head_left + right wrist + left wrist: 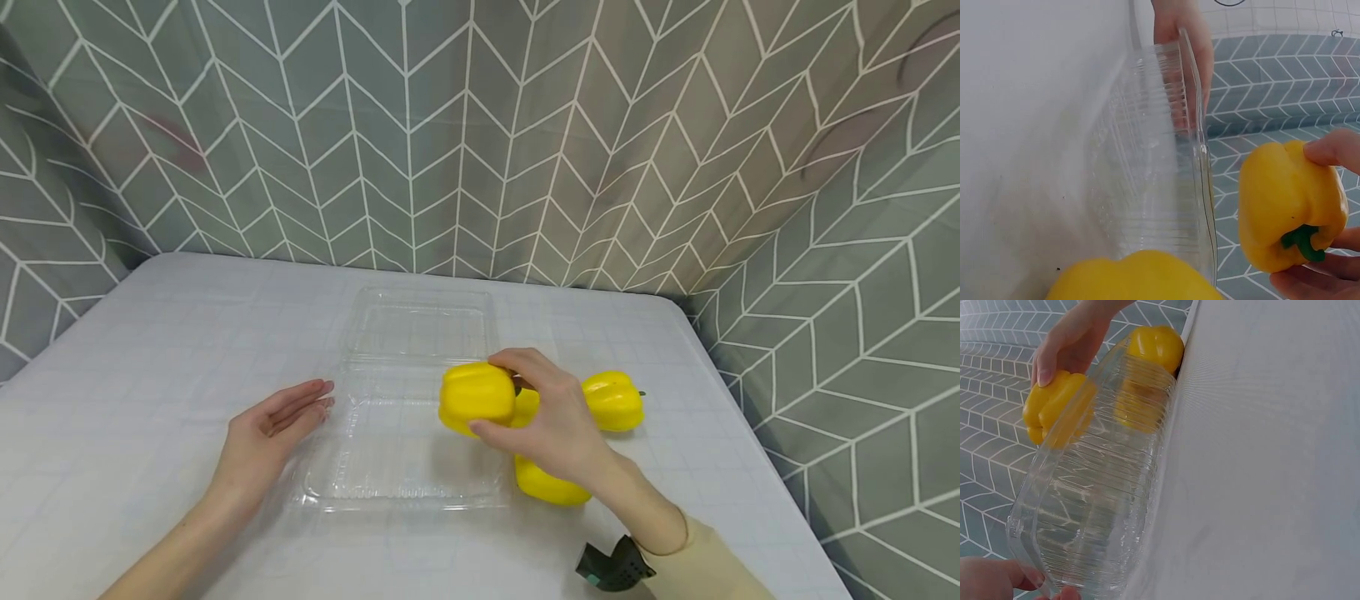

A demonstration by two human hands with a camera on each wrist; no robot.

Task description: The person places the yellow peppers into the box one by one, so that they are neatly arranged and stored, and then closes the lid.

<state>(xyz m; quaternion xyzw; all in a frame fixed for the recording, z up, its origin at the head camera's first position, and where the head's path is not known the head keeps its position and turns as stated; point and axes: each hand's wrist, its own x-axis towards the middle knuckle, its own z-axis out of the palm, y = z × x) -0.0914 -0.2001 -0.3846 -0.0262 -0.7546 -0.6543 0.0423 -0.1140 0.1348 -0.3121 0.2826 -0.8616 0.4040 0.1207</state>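
Note:
My right hand (555,417) grips a yellow bell pepper (476,396) between thumb and fingers, over the right side of a clear plastic clamshell container (390,450). The right wrist view shows the held pepper's green stem (1304,240) turned toward the camera. The container lies unfolded, its lid (423,325) laid back away from me. At the container's left edge is my left hand (273,433), its fingers loosely extended and fingertips right at the rim. In the left wrist view, the held pepper (1054,409) partly shows through the container's clear wall.
More yellow bell peppers lie right of the container: one at the far right (613,402), one nearer me (551,483), and one partly hidden behind my right hand. A dark wrist mount (615,567) shows by the right sleeve. A patterned curtain (450,142) borders the white table (187,333).

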